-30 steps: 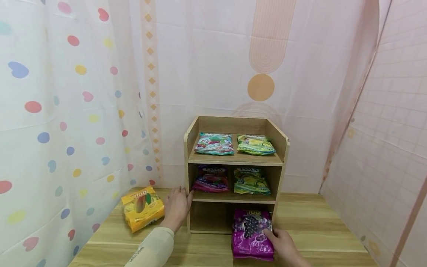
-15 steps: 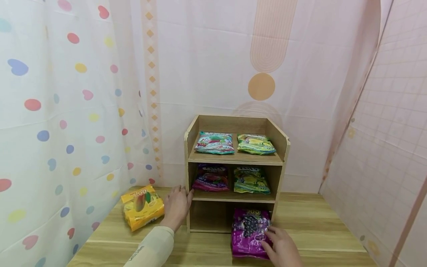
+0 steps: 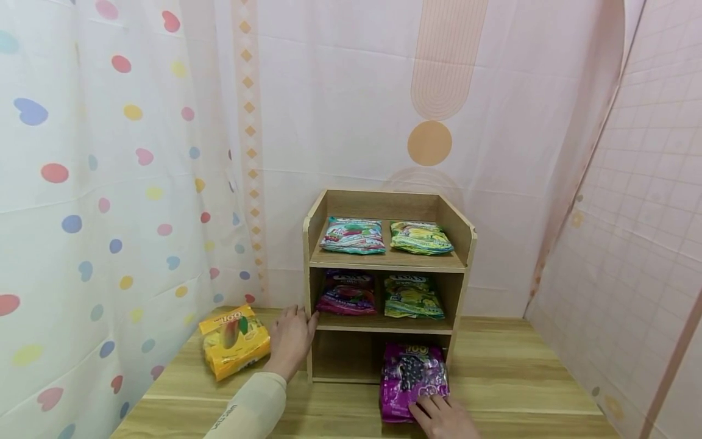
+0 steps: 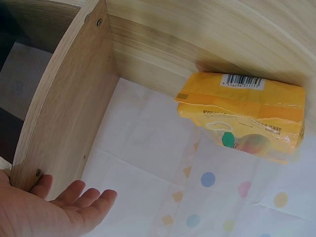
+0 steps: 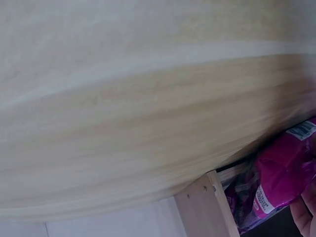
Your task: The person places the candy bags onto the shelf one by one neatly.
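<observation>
A purple candy bag (image 3: 408, 381) with dark berries printed on it lies at the right of the bottom compartment, its near part jutting out onto the table. My right hand (image 3: 445, 417) touches the bag's near edge with its fingers; in the right wrist view only a bit of that hand (image 5: 303, 215) shows beside the purple bag (image 5: 284, 173). My left hand (image 3: 290, 341) rests against the left side of the small wooden shelf (image 3: 384, 328), fingers relaxed. In the left wrist view the left hand's thumb is at the side panel's (image 4: 69, 98) front edge.
On the table (image 3: 510, 378), left of the shelf, lies a yellow mango candy bag (image 3: 236, 342). The top level bears a teal bag (image 3: 353, 236) and a yellow-green bag (image 3: 421, 238). A dark red bag (image 3: 348, 294) and a green bag (image 3: 412, 297) lie on the middle level.
My right hand has let go of the purple bag's right side and moved left to its near edge. The bag has shifted slightly toward the shelf. My left hand stays put.
</observation>
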`<act>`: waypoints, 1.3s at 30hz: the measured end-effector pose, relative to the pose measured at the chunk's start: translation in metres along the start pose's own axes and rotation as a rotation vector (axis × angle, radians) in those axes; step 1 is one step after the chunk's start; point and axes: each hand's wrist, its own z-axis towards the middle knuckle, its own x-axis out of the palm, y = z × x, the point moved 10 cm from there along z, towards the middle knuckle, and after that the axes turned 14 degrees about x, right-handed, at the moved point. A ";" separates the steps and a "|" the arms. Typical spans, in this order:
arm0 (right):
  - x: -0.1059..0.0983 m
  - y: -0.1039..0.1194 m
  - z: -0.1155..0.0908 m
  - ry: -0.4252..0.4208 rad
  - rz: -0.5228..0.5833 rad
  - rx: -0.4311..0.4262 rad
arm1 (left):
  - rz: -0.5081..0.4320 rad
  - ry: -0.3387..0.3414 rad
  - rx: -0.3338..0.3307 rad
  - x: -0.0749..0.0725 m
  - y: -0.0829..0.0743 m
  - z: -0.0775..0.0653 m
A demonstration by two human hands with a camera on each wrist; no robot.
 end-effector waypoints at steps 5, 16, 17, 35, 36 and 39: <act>0.000 -0.002 0.001 -0.030 0.006 0.006 | 0.003 0.006 0.001 0.001 0.000 0.000; 0.000 -0.007 0.006 -0.040 0.030 0.027 | 0.027 -0.024 0.028 0.001 0.000 0.000; 0.000 -0.007 0.006 -0.038 0.032 0.028 | 0.029 -0.024 0.029 0.001 0.000 0.000; -0.002 -0.025 0.025 -0.042 0.090 0.182 | 0.012 -0.003 0.018 0.002 0.001 0.000; -0.001 -0.026 0.026 -0.038 0.092 0.190 | 0.011 -0.002 0.018 0.002 0.001 0.000; 0.001 -0.030 0.028 -0.040 0.087 0.205 | 0.010 -0.001 0.017 0.002 0.001 0.000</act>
